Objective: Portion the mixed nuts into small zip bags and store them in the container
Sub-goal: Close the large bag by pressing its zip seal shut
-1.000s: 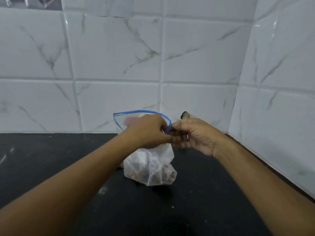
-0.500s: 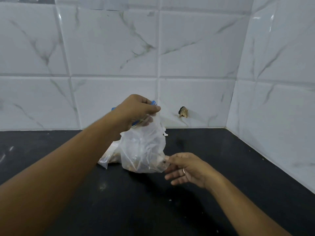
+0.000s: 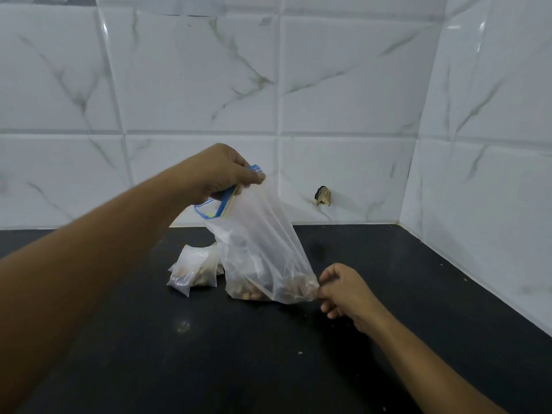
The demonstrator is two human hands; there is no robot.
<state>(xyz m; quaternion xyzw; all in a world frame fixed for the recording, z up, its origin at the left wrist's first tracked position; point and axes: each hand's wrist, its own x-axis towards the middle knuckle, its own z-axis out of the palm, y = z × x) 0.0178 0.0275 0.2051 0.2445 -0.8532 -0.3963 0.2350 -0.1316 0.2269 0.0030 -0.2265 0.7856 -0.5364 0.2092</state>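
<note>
- Right hand (image 3: 343, 289), lower right of centre: your thumb and forefinger now pinch the bottom right corner of the large zip bag (image 3: 263, 252), with the other fingers curled beneath. Half a second ago this hand lay open under the bag. A second ago it was up at the zip.
- Left hand (image 3: 222, 174), mid-frame: your fingers are curled tight round the bunched blue zip strip (image 3: 222, 204). This hand has lifted the top since the bag slumped on the counter.
- The bag is stretched on a slant between both hands, with the mixed nuts (image 3: 268, 289) pooled at the bottom. Whether it touches the black counter (image 3: 268, 354) cannot be told.
- A small filled bag (image 3: 194, 270) lies just left of it, uncovered by the lift.
- Judgement: a top-and-corner hold suggests you are readying to tip or shake. Portioning is under way. No container is in view.
</note>
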